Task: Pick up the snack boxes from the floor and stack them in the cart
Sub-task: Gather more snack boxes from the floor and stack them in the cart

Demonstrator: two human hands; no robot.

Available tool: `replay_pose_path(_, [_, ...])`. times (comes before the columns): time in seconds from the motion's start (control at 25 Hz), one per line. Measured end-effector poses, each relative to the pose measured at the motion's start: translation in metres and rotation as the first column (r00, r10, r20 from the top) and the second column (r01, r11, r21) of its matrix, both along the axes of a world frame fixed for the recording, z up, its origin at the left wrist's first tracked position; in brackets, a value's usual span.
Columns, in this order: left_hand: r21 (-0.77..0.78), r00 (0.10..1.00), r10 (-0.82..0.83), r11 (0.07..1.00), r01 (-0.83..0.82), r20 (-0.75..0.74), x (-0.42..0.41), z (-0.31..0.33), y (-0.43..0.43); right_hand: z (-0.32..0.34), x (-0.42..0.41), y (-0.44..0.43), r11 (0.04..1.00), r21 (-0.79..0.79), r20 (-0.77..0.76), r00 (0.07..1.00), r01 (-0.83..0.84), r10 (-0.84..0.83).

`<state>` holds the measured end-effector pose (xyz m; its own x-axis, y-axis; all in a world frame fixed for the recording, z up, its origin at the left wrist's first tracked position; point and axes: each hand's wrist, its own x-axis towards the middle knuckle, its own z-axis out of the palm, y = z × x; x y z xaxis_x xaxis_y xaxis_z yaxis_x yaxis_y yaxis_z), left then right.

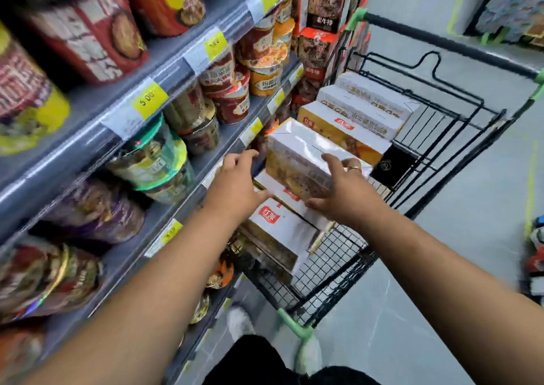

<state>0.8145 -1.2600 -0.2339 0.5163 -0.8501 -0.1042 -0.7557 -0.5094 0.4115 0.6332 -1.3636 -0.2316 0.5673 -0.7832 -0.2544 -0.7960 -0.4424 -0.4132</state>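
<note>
Over the near half of the cart [332, 255], one snack box [297, 160] is held level between both hands. The left hand [238, 181] clasps the box's left end, with the fingers curled over the top edge and the thumb underneath. The right hand [341, 190] grips the right end the same way, with the fingers laid across the top face and the thumb below.

Judgement: gripping opposite ends keeps the long box flat, so it can seat squarely on the layer beneath and not tip toward the shelf [88, 137] just beside the cart.

Position of the task item: clear of the floor [441, 237], directly above the lower boxes [276, 228] lying flat in the basket. Contact with them cannot be confirmed.

Count:
- One box in hand.
- Two lower boxes visible.
- Three far boxes [353, 110], stepped one behind another at the cart's far end.
- Six snack boxes visible in total.
- One black box [393, 163], standing between the two groups.

No snack box shows on the visible floor.
</note>
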Motion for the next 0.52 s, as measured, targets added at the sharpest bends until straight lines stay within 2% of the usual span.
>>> replay_pose_path(0.12, [-0.015,0.989,0.151,0.988,-0.151,-0.012,0.001,0.013,0.064,0.017,0.027,0.033,0.983,-0.020,0.031,0.983,-0.182,0.183])
replay_pose_path(0.28, [-0.024,0.945,0.325,0.945,-0.326,-0.014,0.002,0.026,0.161,0.037,0.067,0.097,0.906,-0.015,0.064,0.903,-0.424,0.424])
replay_pose_path(0.52, [-0.073,0.778,0.627,0.776,-0.627,-0.017,-0.030,0.025,0.347,0.046,0.106,0.255,0.694,-0.001,0.122,0.689,-0.720,0.715])
